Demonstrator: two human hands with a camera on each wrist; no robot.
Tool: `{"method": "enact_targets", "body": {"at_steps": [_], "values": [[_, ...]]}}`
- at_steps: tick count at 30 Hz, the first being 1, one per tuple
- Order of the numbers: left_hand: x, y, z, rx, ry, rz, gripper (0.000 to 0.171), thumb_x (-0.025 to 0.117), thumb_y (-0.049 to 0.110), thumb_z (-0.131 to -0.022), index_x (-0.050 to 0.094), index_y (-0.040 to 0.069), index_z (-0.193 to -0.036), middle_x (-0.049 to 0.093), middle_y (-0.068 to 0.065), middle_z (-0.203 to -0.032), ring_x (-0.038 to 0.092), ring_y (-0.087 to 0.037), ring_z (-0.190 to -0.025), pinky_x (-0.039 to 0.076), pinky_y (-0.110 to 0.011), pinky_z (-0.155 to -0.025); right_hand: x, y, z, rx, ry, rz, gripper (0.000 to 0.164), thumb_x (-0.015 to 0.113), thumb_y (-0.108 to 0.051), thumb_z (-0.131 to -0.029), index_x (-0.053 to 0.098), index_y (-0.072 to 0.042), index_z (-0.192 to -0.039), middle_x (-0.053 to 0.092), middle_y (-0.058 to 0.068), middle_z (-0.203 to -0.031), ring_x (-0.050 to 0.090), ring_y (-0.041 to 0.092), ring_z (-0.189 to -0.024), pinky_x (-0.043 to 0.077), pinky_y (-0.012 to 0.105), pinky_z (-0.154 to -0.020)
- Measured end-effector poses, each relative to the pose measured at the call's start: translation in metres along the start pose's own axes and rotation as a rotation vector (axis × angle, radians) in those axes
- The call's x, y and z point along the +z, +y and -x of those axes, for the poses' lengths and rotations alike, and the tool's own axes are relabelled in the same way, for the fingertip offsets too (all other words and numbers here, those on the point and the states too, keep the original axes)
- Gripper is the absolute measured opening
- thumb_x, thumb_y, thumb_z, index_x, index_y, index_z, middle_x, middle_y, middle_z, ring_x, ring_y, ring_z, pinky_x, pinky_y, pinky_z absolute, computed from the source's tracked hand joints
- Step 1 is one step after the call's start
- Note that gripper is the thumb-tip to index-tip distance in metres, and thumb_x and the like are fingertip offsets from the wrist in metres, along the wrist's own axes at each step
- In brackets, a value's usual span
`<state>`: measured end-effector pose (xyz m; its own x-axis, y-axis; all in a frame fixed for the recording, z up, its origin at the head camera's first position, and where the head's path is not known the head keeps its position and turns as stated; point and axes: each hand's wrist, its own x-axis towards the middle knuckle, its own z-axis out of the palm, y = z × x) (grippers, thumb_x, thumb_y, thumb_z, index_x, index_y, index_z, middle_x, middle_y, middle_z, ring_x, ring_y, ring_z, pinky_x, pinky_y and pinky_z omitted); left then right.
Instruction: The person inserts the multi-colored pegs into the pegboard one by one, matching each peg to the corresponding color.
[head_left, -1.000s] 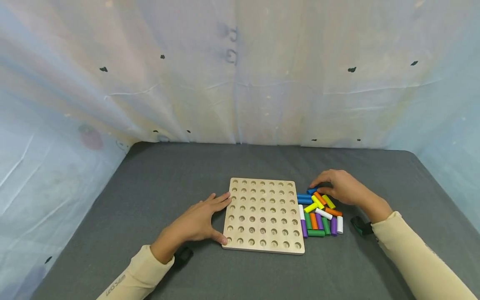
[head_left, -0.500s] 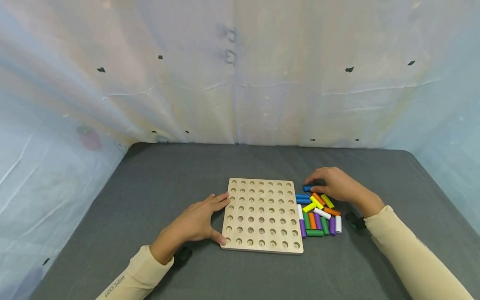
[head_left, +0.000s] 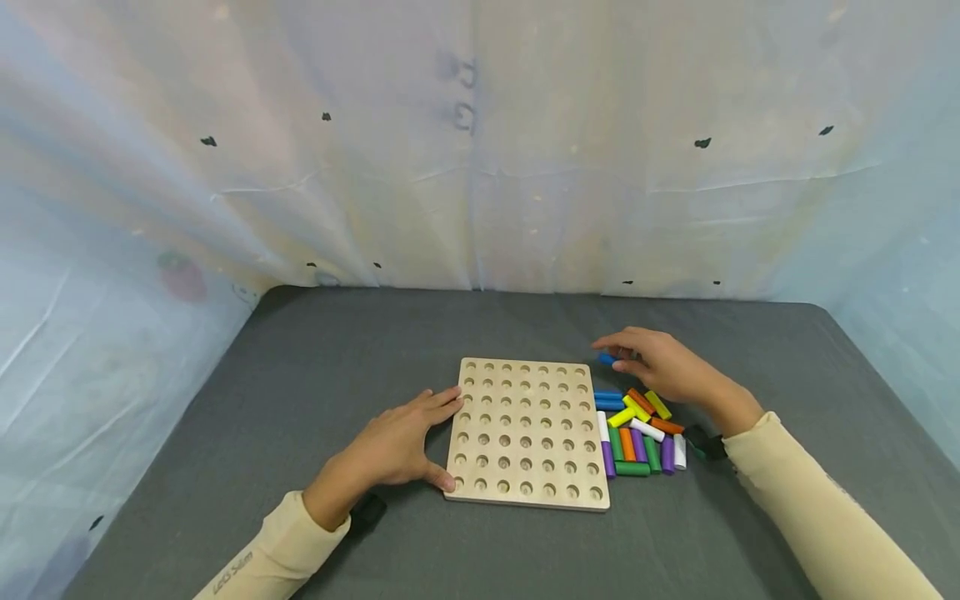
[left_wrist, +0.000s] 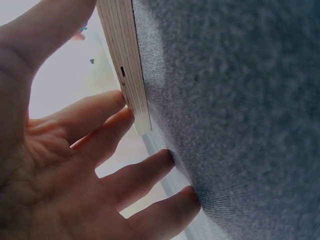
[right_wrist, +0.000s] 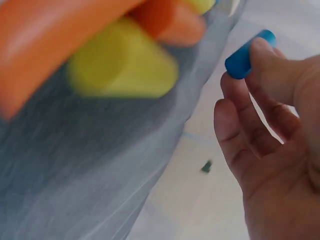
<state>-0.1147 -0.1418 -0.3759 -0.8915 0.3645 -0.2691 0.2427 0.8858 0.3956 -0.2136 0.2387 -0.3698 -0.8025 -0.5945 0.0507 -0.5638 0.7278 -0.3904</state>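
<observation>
A pale wooden board point(head_left: 536, 432) with rows of round holes lies flat on the dark grey tabletop. My left hand point(head_left: 397, 442) rests at its left side, fingers spread, thumb on the near left corner. In the left wrist view, two fingertips touch the board's layered edge point(left_wrist: 131, 75) and two others reach down to the cloth. Beyond the board's far right corner, my right hand point(head_left: 663, 367) pinches a blue peg point(right_wrist: 245, 57) between thumb and fingers, raised above the table. That peg is tilted in the right wrist view.
Along the board's right side lie several loose pegs: blue pegs point(head_left: 608, 405), a yellow peg point(head_left: 658, 405), an orange peg point(head_left: 667, 426), a white peg point(head_left: 680, 452), a purple peg point(head_left: 667, 455) and a green peg point(head_left: 632, 469). A pale curtain point(head_left: 525, 167) hangs behind the table.
My right hand has lifted the blue peg from beside the pile and moved it up and left, toward the board's far right corner. The left hand and the board have stayed put.
</observation>
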Motion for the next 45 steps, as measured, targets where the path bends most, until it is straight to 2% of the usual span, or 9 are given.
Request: {"method": "enact_targets", "body": {"at_steps": [9,18,24,30,37,45], "values": [[-0.001,0.002,-0.001,0.009,0.014,-0.012,0.109,0.092,0.047,-0.059,0.040,0.027,-0.153,0.029,0.011,-0.163,0.032,-0.033,-0.150,0.034,-0.065,-0.110,0.001,-0.031,-0.024,-0.075,0.058,-0.086,0.031,0.057,-0.010,-0.101,0.062,-0.013,-0.132,0.064,0.004,-0.118,0.062,0.017,-0.102,0.054,0.039,-0.086],[0.000,0.001,-0.002,-0.027,-0.021,-0.009,0.109,0.089,0.053,-0.060,0.037,0.035,-0.154,0.024,0.018,-0.164,0.026,-0.027,-0.153,0.033,-0.070,-0.107,0.012,-0.068,-0.051,-0.107,0.083,-0.192,0.031,0.061,-0.019,-0.100,0.060,-0.011,-0.130,0.065,0.003,-0.119,0.065,0.018,-0.105,0.055,0.042,-0.090],[0.000,-0.003,0.001,0.032,-0.036,0.067,0.105,0.089,0.049,-0.063,0.040,0.026,-0.153,0.029,0.006,-0.164,0.025,-0.030,-0.153,0.031,-0.065,-0.112,0.026,-0.090,-0.067,-0.108,0.063,-0.230,0.028,0.063,-0.022,-0.099,0.061,-0.016,-0.126,0.068,-0.001,-0.113,0.066,0.015,-0.104,0.055,0.042,-0.091],[0.001,-0.008,0.002,0.060,0.013,0.112,0.101,0.092,0.042,-0.062,0.047,0.021,-0.149,0.043,-0.006,-0.157,0.034,-0.034,-0.148,0.035,-0.060,-0.112,0.034,-0.105,-0.082,-0.119,0.059,-0.268,0.026,0.065,-0.021,-0.098,0.062,-0.017,-0.123,0.070,-0.001,-0.108,0.066,0.016,-0.103,0.054,0.043,-0.090],[0.001,-0.010,0.005,0.070,0.041,0.091,0.101,0.092,0.043,-0.060,0.050,0.018,-0.148,0.047,-0.007,-0.154,0.038,-0.034,-0.146,0.038,-0.059,-0.111,0.043,-0.117,-0.098,-0.111,0.042,-0.262,0.027,0.066,-0.023,-0.097,0.064,-0.015,-0.123,0.070,-0.002,-0.107,0.066,0.015,-0.101,0.055,0.039,-0.089],[0.001,-0.007,0.008,0.077,0.085,0.053,0.103,0.094,0.041,-0.058,0.051,0.013,-0.147,0.056,-0.006,-0.145,0.048,-0.030,-0.136,0.042,-0.054,-0.108,0.052,-0.124,-0.111,-0.098,0.005,-0.254,0.024,0.065,-0.022,-0.098,0.065,-0.011,-0.119,0.071,-0.004,-0.102,0.067,0.012,-0.094,0.055,0.029,-0.079]]}}
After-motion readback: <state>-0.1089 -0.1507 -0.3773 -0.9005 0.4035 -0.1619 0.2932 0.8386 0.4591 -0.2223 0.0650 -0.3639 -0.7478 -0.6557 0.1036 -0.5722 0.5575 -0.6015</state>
